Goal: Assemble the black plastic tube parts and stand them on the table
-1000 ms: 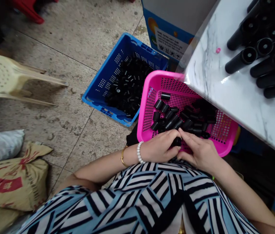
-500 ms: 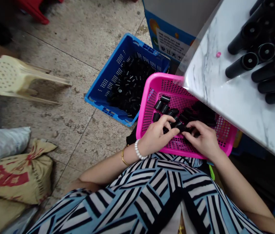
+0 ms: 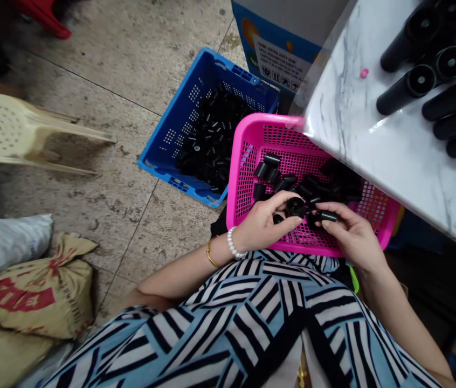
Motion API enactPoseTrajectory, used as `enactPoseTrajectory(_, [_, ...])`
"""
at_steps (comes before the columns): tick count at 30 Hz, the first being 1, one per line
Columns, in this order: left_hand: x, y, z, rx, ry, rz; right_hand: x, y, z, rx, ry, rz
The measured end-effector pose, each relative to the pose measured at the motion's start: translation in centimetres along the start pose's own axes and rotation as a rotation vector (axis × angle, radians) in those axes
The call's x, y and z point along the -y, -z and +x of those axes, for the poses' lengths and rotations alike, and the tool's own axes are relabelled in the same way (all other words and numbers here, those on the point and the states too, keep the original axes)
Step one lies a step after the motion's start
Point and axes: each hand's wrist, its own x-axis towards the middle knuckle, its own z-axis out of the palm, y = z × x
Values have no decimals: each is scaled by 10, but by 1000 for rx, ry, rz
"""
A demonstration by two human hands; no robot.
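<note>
My left hand [image 3: 270, 221] is closed around a black round cap [image 3: 296, 207], its hollow end facing up. Between the thumb and fingers of my right hand [image 3: 351, 229] is a small black cylinder [image 3: 328, 216], lying roughly level. Both hands are over the near side of a pink mesh basket [image 3: 234, 178]. Loose black cylindrical pieces [image 3: 271, 159] lie inside it, with a darker heap toward its right end. My fingers partly hide the pieces beneath them.
A blue crate [image 3: 159, 145] of small black parts stands on the floor beyond the basket. Black tubes [image 3: 406, 89] stand on the marble-patterned table [image 3: 333, 102] at right, overhanging the basket's edge. A cream stool [image 3: 1, 126], sacks [image 3: 38, 291] and a carton [image 3: 280, 48] are around.
Both hands have come up from the pieces in the basket. A cap now shows in the left hand and a small cylinder in the right, which has shifted to the right.
</note>
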Motion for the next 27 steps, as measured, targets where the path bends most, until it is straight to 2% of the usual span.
enactPoseTrajectory(5, [0, -5, -2, -43, -97, 226, 21, -18, -13, -181, 257, -23])
enactPoseTrajectory(11, [3, -4, -1, -30, -243, 326, 36, -23, -17, -148, 530, -518])
enactPoseTrajectory(14, [4, -4, -1, -36, -253, 324, 36, -19, -14, -186, 526, -527])
enactPoseTrajectory(17, [6, -3, -1, -56, -261, 327, 32, -16, -11, -201, 465, -434])
enactPoseTrajectory(20, [7, -4, -1, -32, -290, 340, 25, -22, -11, -193, 367, -337])
enactPoseTrajectory(22, [2, -7, -1, -20, -334, 359, 22, -29, -13, -155, 353, -350])
enactPoseTrajectory(25, [-17, -10, 5, -43, -429, 413, 29, -36, -18, -157, 462, -391])
enactPoseTrajectory(27, [-38, -9, 14, -90, -515, 440, 44, -30, -22, -308, 570, -452])
